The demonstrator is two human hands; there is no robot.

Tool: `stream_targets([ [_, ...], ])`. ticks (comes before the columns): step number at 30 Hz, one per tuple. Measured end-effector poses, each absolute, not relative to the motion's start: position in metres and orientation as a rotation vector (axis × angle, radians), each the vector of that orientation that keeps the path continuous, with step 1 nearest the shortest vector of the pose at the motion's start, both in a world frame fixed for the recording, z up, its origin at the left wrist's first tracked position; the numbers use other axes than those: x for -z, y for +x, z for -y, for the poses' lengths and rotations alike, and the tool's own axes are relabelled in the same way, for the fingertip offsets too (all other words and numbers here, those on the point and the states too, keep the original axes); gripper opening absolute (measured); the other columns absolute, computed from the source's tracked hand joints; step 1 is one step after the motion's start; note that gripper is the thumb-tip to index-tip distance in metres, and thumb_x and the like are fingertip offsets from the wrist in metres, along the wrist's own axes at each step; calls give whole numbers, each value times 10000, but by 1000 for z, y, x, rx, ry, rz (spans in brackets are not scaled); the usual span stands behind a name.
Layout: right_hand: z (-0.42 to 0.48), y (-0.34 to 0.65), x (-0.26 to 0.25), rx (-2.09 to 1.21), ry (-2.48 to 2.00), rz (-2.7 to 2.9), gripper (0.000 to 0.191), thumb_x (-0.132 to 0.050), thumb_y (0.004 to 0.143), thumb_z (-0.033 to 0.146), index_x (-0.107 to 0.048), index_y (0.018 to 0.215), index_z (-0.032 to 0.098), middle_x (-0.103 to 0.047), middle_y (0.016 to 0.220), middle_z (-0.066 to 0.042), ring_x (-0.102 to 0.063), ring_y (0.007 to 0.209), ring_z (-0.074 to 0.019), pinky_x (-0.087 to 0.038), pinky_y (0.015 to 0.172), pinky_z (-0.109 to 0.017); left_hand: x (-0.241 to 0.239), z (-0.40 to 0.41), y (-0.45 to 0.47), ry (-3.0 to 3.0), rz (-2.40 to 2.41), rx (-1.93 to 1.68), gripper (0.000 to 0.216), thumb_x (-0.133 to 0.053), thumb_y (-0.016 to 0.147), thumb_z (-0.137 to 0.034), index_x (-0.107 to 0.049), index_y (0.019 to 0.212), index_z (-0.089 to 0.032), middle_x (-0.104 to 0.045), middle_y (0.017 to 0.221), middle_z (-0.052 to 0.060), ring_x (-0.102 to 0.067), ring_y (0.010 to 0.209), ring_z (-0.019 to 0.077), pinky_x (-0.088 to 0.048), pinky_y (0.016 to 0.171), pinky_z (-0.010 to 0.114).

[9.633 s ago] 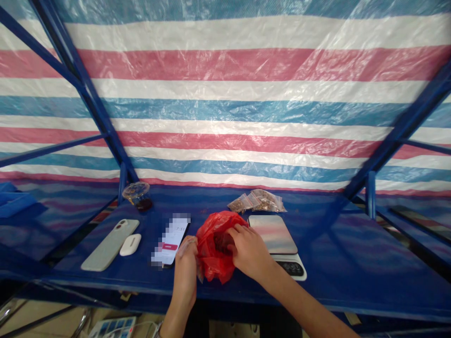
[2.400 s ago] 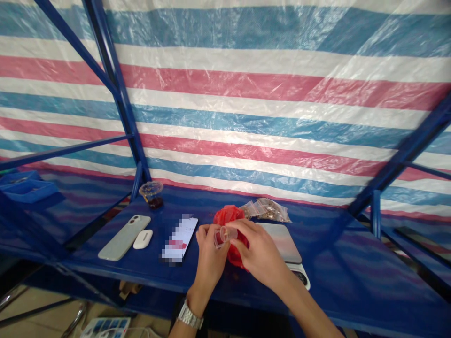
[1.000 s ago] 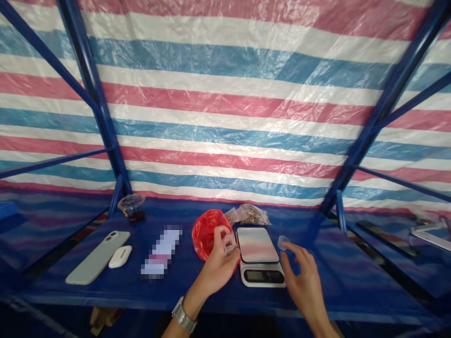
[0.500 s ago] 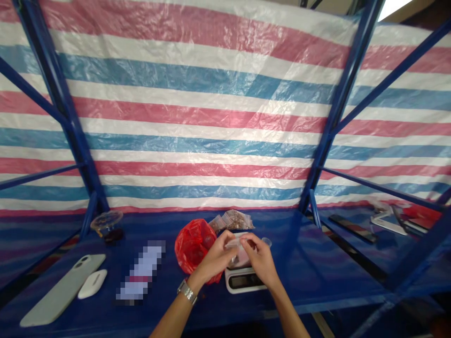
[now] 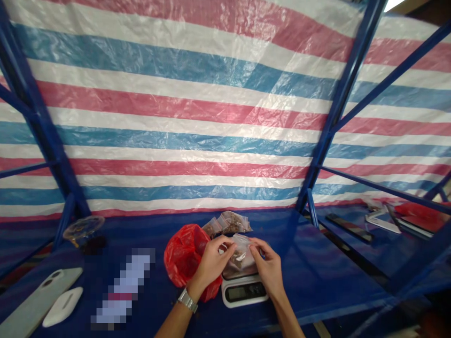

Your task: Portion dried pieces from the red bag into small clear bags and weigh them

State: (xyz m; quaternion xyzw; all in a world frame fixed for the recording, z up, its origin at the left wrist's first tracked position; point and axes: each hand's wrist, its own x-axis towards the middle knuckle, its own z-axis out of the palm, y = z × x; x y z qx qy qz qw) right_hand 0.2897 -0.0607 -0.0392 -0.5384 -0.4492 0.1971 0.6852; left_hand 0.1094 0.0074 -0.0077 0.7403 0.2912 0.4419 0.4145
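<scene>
My left hand (image 5: 211,263) and my right hand (image 5: 269,267) both pinch the top edge of a small clear plastic bag (image 5: 241,256) with brown bits inside. The bag hangs just above the plate of a small white kitchen scale (image 5: 243,291). A crumpled red plastic bag (image 5: 183,253) lies right beside my left hand. Behind the scale lie a few filled clear bags (image 5: 227,223). A watch sits on my left wrist.
On the blue shelf (image 5: 317,281) to the left lie a phone with a blurred screen (image 5: 121,286), a pale phone (image 5: 35,305), a white earbud case (image 5: 61,300) and a clear lidded cup (image 5: 82,230). Blue frame posts (image 5: 331,122) stand either side; a striped tarp hangs behind.
My right hand came back from the shelf right of the scale and joined my left on the small clear bag. The camera view has swung to the right.
</scene>
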Motion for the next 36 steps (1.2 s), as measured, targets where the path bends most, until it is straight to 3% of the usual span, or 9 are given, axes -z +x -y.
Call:
stream_targets([
  [3,63,289,36,-418,-1240,930,414,-726,851,565,-804,990,182,-791,1048,-119,-714,989,-296,-548,878,-387,17,-6,110,1911,-804,-1088,241,-673,927,-347,-698,1126,-213,-731,927,38,-690,841,196,-562,794,314],
  [6,64,291,34,-371,-1257,838,437,-668,884,600,-776,864,177,-775,1080,-115,-688,1002,-277,-520,860,-347,22,-8,104,2042,-852,-1193,399,-704,913,-344,-637,1293,-245,-704,1140,86,-658,1100,254,-542,992,420],
  [8,64,294,35,-359,-1269,794,453,-669,870,616,-753,814,174,-768,1023,-100,-672,935,-249,-503,817,-326,22,-11,97,2080,-916,-1311,365,-625,972,-350,-615,1323,-253,-675,1230,102,-604,1216,271,-477,1099,490],
  [10,64,297,37,-363,-1266,726,464,-678,851,629,-735,801,171,-748,913,-80,-646,845,-223,-486,753,-312,21,-15,89,2049,-1009,-1413,281,-509,1032,-329,-633,1271,-250,-680,1211,99,-604,1213,264,-456,1118,508],
  [16,67,305,39,-174,-1380,519,460,-624,871,616,-694,784,170,-656,738,-29,-589,751,-196,-439,707,-299,16,-23,76,1961,-1016,-1499,231,-463,1043,-297,-684,1032,-232,-746,1051,69,-704,1027,227,-548,963,382],
  [23,71,298,29,-108,-1524,585,464,-541,913,581,-723,865,157,-613,660,1,-537,649,-176,-405,645,-294,7,-14,78,1956,-949,-1444,241,-474,1032,-303,-688,952,-223,-765,946,40,-729,924,196,-548,856,295],
  [36,68,292,31,-109,-1452,695,491,-572,889,609,-742,825,153,-746,838,-97,-647,806,-248,-487,739,-337,3,-10,77,1995,-909,-1392,243,-484,1017,-293,-686,902,-220,-764,880,26,-721,837,182,-540,783,270],
])
